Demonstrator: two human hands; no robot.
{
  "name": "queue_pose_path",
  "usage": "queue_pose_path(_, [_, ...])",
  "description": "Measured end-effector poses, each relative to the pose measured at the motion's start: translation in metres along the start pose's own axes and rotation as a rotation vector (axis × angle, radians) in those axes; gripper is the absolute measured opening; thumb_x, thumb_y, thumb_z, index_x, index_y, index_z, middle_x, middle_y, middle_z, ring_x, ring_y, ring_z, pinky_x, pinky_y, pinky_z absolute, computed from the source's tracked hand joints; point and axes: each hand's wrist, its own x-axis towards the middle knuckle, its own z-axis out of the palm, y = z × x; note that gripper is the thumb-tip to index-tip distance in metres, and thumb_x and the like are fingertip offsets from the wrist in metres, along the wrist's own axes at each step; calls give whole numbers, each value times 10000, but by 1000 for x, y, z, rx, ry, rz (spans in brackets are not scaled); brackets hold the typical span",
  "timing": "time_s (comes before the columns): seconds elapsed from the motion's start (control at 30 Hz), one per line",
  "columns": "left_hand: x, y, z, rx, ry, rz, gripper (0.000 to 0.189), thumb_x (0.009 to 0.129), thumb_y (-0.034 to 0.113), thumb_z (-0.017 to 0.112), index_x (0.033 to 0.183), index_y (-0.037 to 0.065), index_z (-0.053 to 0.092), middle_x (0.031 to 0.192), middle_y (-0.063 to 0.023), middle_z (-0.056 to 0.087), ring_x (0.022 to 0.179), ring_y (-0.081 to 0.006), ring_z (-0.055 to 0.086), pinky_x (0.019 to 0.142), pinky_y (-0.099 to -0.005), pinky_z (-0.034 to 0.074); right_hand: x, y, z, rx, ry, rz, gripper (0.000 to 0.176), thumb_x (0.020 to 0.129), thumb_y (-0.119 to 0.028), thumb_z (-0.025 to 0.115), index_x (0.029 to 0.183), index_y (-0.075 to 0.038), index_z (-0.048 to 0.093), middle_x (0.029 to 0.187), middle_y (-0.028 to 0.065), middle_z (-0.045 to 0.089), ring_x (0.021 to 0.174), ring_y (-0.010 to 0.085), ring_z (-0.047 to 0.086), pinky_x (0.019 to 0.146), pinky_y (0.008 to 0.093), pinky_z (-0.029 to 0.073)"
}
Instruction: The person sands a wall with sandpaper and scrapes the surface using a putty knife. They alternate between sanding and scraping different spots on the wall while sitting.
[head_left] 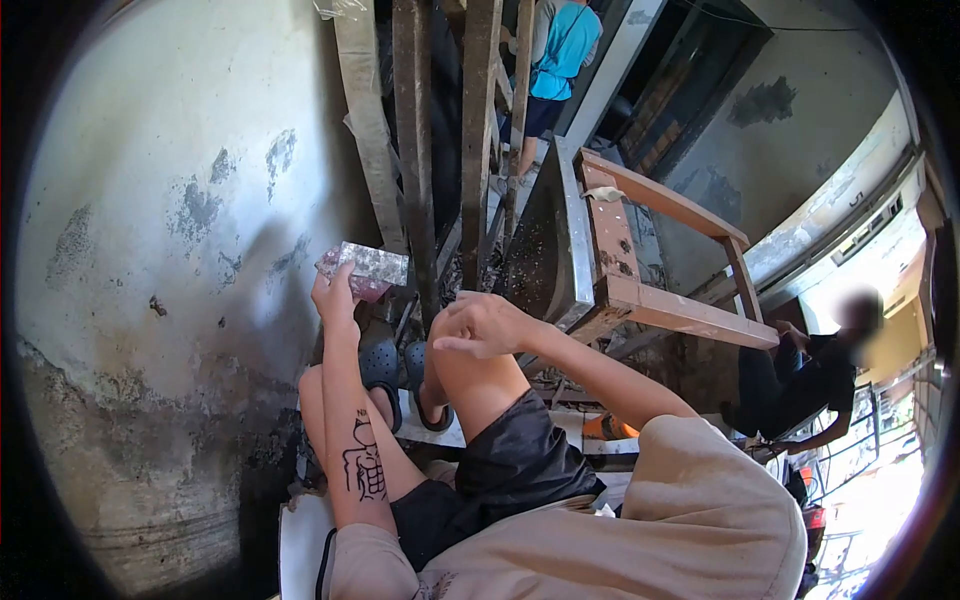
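In my left hand (334, 298) is a small block (374, 264), held out in front of the wall. Its upper face is speckled grey and white, and its side is pinkish red. My fingers close around its left end. My right hand (486, 326) is over my raised right knee (465, 375), apart from the block, with the fingers curled in. A small pale edge shows at the top of these fingers; I cannot tell what it is.
A peeling wall (180, 180) rises at the left. Upright wooden posts (412, 130) stand ahead, and an upturned wooden frame (675, 315) lies to the right. One person in a blue shirt (568, 50) stands beyond; another person in dark clothes (805, 385) sits at the right.
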Motion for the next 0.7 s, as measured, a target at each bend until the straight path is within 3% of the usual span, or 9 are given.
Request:
queue_pose_path(0.07, [1,-1,0,-16,-7,7,334,769,182,633,1080,109,538,977,-41,587,863,-176,586,682,-329,465,3,4,2,-30,112,143,315,811,-326,610,663,-49,629,739,78,539,854,272,543,713,360,463])
queue_pose_path(0.17, [-2,1,1,-27,-5,11,337,769,179,631,1083,106,534,976,-41,588,868,-177,588,680,-332,467,3,20,16,-102,265,53,309,808,-314,613,646,-52,631,739,85,537,824,275,553,693,365,466])
queue_pose_path(0.33, [3,-4,-2,-19,-10,5,340,777,159,621,1096,92,526,974,-46,588,867,-187,596,704,-342,480,0,-1,12,-47,159,-51,292,805,-299,616,641,-57,627,735,93,532,797,279,552,687,375,465])
queue_pose_path(0.4, [6,-6,-1,-55,10,15,306,790,117,618,1083,38,576,964,-58,606,836,-167,613,663,-295,517,-1,-4,11,72,-19,69,235,810,-278,612,767,-50,650,762,92,534,790,269,532,687,367,462])
queue_pose_path(0.43, [6,-6,0,-56,9,15,306,790,117,618,1083,38,576,964,-58,606,836,-167,613,663,-295,517,1,-2,10,71,-19,69,235,810,-278,612,767,-50,650,762,92,534,790,269,532,687,367,462])
queue_pose_path(0.5, [5,-6,1,-72,-6,19,304,792,115,615,1083,40,574,961,-58,605,838,-165,611,667,-289,514,5,5,10,-132,243,98,283,802,-296,618,663,-52,657,780,95,567,815,272,554,708,367,469])
queue_pose_path(0.63, [1,-2,1,-33,-8,22,358,786,141,617,1126,87,521,1000,-57,588,872,-190,603,719,-343,500,1,9,14,-70,234,116,271,803,-296,619,688,-52,646,779,95,563,824,266,551,703,371,470])
queue_pose_path(0.7, [1,-2,0,-32,-20,-3,363,785,144,620,1131,87,523,1011,-54,584,888,-186,597,726,-341,495,-2,7,12,-66,192,12,256,802,-292,622,710,-53,613,747,95,534,823,263,545,691,380,467])
